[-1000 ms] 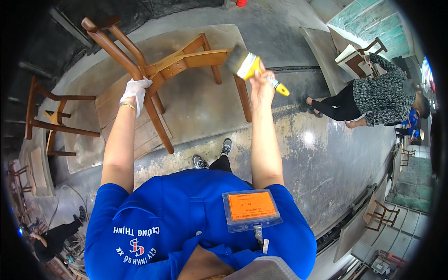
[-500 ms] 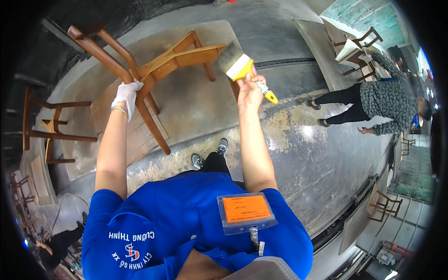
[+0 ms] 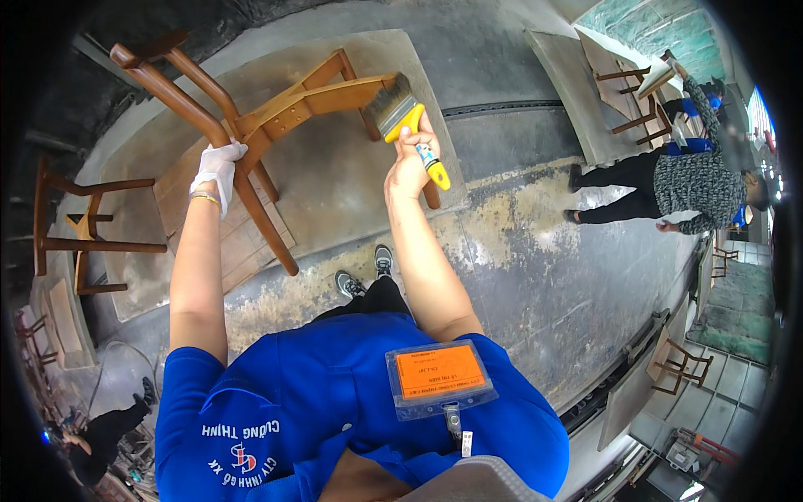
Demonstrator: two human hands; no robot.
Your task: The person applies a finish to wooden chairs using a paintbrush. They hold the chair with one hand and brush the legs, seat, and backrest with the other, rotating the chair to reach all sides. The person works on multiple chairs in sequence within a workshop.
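A brown wooden chair frame [image 3: 288,119] without a seat lies tipped in front of me. My left hand [image 3: 219,170], in a white glove, is closed round one of its legs where the seat rail joins. In my bare right hand [image 3: 410,163] is a wide paintbrush [image 3: 407,125] with a yellow handle and dark bristles. Its bristles are at the right end of the chair's curved rail; whether they touch the wood is hard to tell.
A second wooden chair frame [image 3: 92,226] stands at the left. A flat board [image 3: 381,50] lies under the chairs. At the right a person in a patterned top [image 3: 690,180] stands by another chair [image 3: 644,109]. Behind on the right, one more chair [image 3: 682,368] rests on a panel.
My right hand has moved left with the paintbrush, bringing the bristles to the rail's end. My left hand keeps its grip, and the chair has shifted slightly left. The other person's arm has moved.
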